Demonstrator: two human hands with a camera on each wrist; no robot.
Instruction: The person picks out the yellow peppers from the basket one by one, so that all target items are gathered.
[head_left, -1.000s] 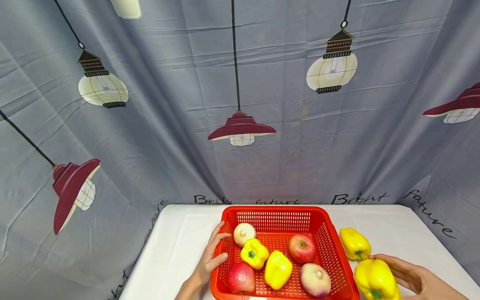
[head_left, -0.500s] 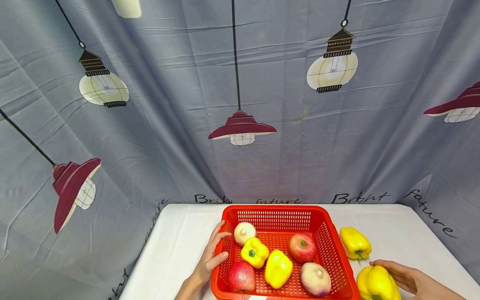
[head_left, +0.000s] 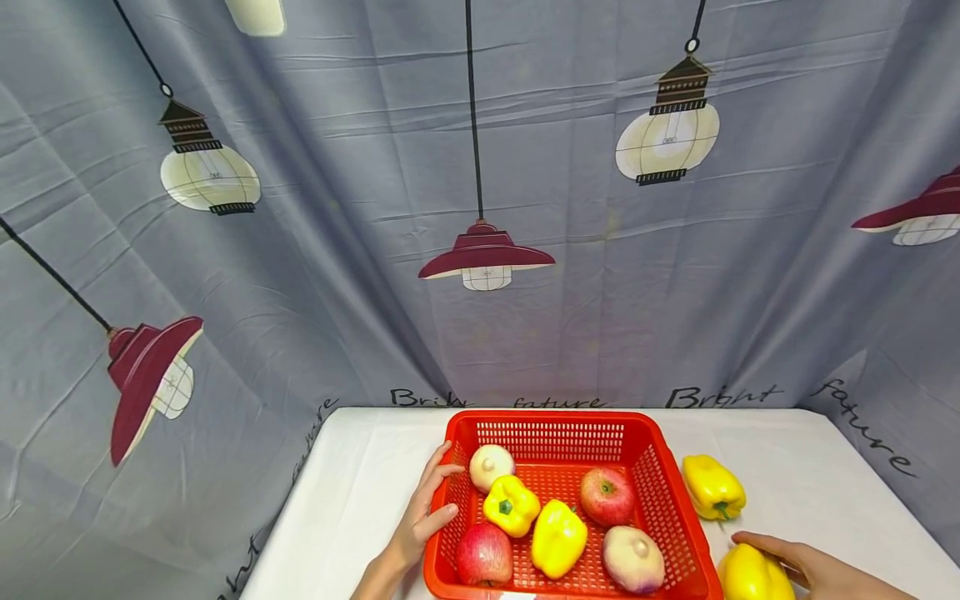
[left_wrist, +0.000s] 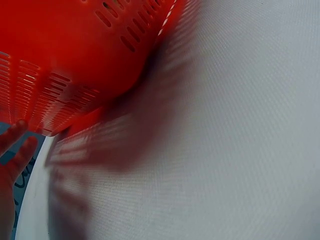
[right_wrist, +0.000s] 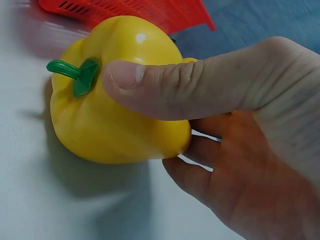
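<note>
A red plastic basket [head_left: 671, 492] holds two yellow bell peppers [head_left: 558, 539], two red apples [head_left: 607, 497] and two pale round bulbs [head_left: 633, 559] with knobbed tops, one tinged purple. Against its left side rests my left hand [head_left: 416, 517], fingers extended and thumb apart. The left wrist view catches only some fingers [left_wrist: 20, 155] by the basket's slotted wall. Right of the basket, my right hand [head_left: 825, 571] holds a yellow bell pepper [right_wrist: 125, 130] with a green stem. Its thumb presses the pepper's side, with the other fingers partly hidden behind. The pepper is low over the tabletop.
Another yellow bell pepper [head_left: 712, 487] lies on the white table [head_left: 780, 467], just right of the basket and beyond my right hand. A grey curtain [head_left: 337, 292] printed with lamps hangs behind the table and at its sides.
My right hand has moved down and toward me with its bell pepper, away from the pepper lying behind. The left hand and basket stay in place.
</note>
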